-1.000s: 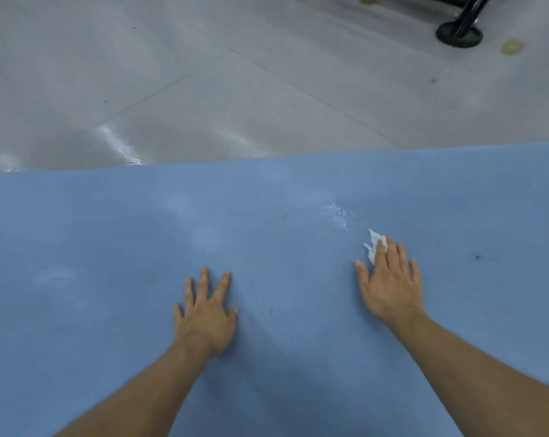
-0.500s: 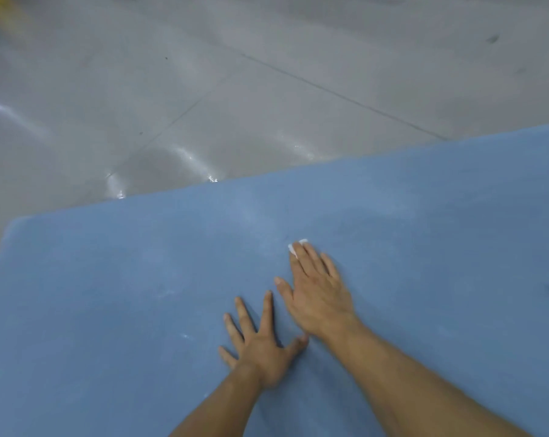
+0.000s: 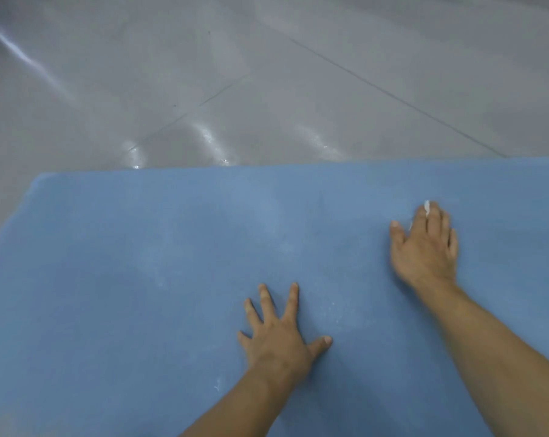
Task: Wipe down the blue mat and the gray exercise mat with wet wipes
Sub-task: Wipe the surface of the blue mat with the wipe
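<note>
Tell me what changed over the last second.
The right hand, pressing the wet wipe flat under its fingers, swept left until it lay beside the left hand, then swept back right across the blue mat. The left hand stayed flat on the mat, fingers spread; the wipe stayed under the right fingers.

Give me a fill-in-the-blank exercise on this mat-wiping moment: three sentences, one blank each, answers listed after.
1. The right hand presses the white wet wipe onto the ____ mat.
2. The left hand rests flat on the mat, holding nothing, with its fingers ____.
3. Beyond the mat's far edge lies the shiny gray tiled ____.

Missing words: blue; spread; floor
</note>
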